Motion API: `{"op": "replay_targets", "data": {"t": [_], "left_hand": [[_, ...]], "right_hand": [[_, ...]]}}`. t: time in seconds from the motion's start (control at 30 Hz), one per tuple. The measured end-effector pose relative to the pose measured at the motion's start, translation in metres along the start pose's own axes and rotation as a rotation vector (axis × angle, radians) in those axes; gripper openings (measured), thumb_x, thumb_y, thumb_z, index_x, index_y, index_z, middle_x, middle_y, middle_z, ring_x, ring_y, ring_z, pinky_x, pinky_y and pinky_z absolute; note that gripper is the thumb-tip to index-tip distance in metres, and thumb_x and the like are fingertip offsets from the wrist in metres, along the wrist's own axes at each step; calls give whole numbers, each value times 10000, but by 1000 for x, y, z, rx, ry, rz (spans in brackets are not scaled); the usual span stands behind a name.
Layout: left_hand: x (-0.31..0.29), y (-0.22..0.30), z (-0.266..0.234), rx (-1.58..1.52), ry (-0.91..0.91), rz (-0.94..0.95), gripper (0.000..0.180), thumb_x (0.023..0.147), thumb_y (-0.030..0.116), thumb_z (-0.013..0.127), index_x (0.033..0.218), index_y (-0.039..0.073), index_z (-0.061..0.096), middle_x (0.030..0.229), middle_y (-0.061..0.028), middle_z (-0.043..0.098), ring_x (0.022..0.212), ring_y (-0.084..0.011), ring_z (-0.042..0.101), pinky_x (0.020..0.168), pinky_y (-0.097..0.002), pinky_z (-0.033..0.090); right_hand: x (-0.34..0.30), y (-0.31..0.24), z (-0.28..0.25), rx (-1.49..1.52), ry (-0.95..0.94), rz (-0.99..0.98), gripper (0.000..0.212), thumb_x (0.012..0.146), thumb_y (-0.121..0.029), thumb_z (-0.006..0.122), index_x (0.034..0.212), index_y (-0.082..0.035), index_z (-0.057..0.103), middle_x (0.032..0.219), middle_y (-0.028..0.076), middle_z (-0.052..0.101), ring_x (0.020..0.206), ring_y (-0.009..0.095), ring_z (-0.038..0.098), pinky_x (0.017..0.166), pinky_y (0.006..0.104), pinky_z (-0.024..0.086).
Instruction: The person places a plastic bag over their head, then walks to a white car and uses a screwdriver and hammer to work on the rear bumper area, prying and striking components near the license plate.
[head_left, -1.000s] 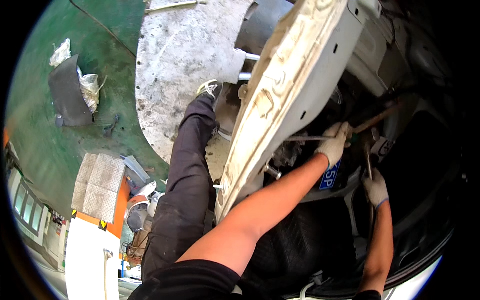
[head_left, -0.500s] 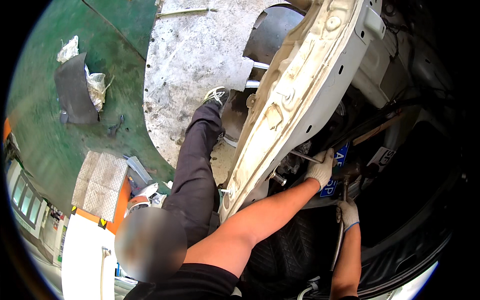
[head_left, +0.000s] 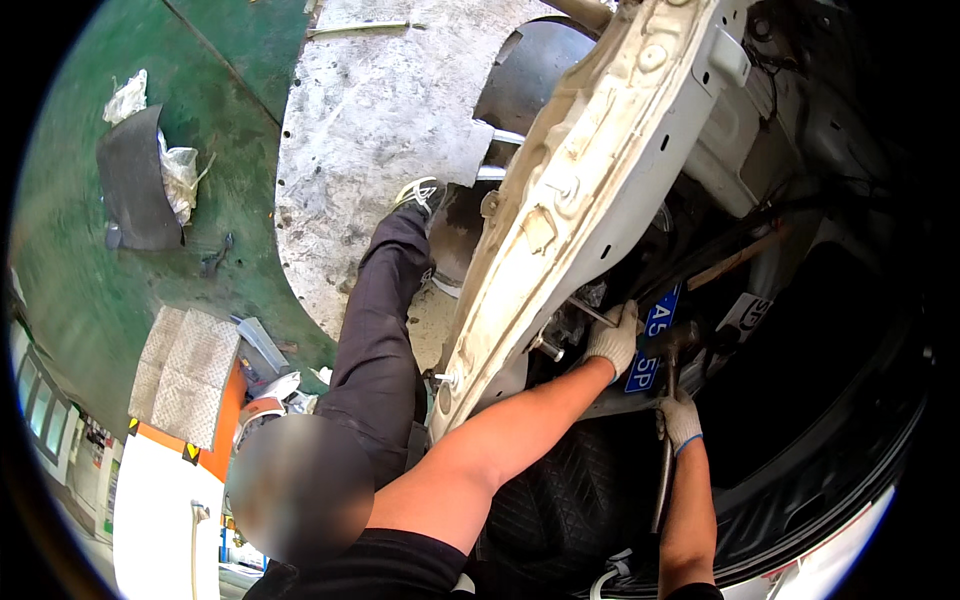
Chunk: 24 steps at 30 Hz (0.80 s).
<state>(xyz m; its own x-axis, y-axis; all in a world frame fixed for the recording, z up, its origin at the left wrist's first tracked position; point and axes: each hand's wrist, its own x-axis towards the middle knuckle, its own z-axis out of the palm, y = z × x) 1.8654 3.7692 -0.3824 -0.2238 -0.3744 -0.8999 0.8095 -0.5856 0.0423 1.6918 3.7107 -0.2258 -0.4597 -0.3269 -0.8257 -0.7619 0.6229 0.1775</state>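
Observation:
My left hand (head_left: 613, 338), in a white knit glove, is closed around a thin metal rod (head_left: 590, 310) whose tip points at the inner side of a bare cream car body panel (head_left: 565, 215). Beside it, my right hand (head_left: 680, 420), gloved the same way, grips the handle of a hammer (head_left: 669, 376). The hammer's dark head is near my left hand, apart from the rod's visible end. Behind both hands lies a blue licence plate (head_left: 650, 345) inside the dark car cavity.
A metal stud (head_left: 549, 350) juts from the panel. A white label (head_left: 742, 312) and a dark quilted mat (head_left: 560, 490) lie inside the car. On the left are a leg in dark trousers (head_left: 375, 310), a scuffed pale board (head_left: 345, 150), a black sheet (head_left: 142, 180) and an orange-white cabinet (head_left: 165, 510).
The whole view has shifted slightly to the left. Both hands keep their hold on the rod and the hammer, and the hammer head sits slightly farther from my left hand.

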Motion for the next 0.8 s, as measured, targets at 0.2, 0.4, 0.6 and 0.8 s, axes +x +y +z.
{"op": "replay_targets", "data": {"t": [0.2,0.4,0.6,0.8], "left_hand": [[11,-17,1,34,14,96,514,1112,486,483,1163,20,694,1009,-102,775,909,-194,731,679,-334,602],[13,-9,-7,57,26,97,527,1104,488,501,1092,2,703,947,-105,763,755,-219,702,648,-360,576],[-10,-9,1,-108,-14,10,528,1106,506,490,1163,19,684,926,-67,753,838,-162,711,624,-306,584],[3,-12,-5,9,21,85,587,1102,551,472,1143,-4,658,997,-122,760,847,-211,728,656,-335,602]], "right_hand": [[3,3,0,-66,-35,90,157,925,-113,608,1055,-40,562,649,56,531,467,178,513,414,354,426],[-15,-17,9,-205,-144,-60,129,948,-114,600,1016,-13,557,625,64,526,465,183,517,410,347,428],[-3,41,-7,-94,-56,104,125,933,-120,610,1008,-31,565,635,66,535,449,189,503,397,342,425],[-19,49,7,-33,-124,149,124,913,-121,615,997,-43,568,651,53,538,472,177,510,419,342,443]]}}
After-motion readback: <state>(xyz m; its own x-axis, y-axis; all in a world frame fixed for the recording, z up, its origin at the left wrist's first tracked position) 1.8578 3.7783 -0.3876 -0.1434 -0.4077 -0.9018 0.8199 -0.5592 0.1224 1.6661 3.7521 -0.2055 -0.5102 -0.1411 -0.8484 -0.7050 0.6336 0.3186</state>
